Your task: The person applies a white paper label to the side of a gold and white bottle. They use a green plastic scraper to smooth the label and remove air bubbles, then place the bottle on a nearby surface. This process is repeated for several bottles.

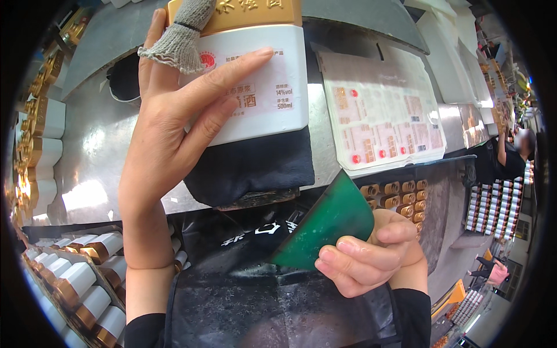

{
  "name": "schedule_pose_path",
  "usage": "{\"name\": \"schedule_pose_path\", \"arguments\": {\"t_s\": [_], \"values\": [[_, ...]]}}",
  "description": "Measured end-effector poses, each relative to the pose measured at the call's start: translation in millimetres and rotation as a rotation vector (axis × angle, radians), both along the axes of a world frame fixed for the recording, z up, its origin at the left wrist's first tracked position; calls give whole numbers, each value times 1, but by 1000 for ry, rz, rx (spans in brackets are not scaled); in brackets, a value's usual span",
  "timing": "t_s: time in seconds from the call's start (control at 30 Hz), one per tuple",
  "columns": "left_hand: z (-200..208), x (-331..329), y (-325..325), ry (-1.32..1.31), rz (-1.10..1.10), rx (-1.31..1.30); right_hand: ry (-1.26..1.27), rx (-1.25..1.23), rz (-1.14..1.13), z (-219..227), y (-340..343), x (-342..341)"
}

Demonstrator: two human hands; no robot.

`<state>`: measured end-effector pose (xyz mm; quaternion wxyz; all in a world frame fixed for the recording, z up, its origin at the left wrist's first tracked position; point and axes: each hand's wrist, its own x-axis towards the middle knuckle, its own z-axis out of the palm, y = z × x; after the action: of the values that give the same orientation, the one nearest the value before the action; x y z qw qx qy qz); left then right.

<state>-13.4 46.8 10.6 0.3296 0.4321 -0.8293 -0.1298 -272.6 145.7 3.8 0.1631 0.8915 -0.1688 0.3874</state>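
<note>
A white bottle (284, 81) with a gold top lies on a black padded cloth (252, 168), its printed label facing up. Across its left part rests my left hand (174, 104), fingers stretched out and spread; the forefinger and thumb touch the label. A grey knitted sleeve (188, 29) tied with a dark band covers one of its fingers. Lower right, my right hand (365, 255) grips a green, flat scraper (336, 223) between thumb and fingers, apart from the bottle.
Right of the bottle lies a stack of printed label sheets (383, 110) on the metal table (87, 156). White and gold bottles (81, 278) stand in rows at left. A dark round container (126, 78) sits behind my left hand. Another person (510, 156) is at far right.
</note>
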Motion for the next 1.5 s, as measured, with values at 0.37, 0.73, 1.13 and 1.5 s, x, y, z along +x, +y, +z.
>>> {"name": "schedule_pose_path", "arguments": {"t_s": [0.37, 0.73, 1.13, 1.5], "values": [[0, 5, -3, -100, 3, -126, -65, 51, 15, 1, 9, -6], [5, 12, 3, 88, -8, -98, -857, 1388, -110, 20, -26, 23], [-15, 4, -9, 8, -19, -143, -822, 1411, -165, 6, -39, 31], [-2, -14, -3, 151, -22, -119, -810, 1390, -179, 2, -42, 32]]}}
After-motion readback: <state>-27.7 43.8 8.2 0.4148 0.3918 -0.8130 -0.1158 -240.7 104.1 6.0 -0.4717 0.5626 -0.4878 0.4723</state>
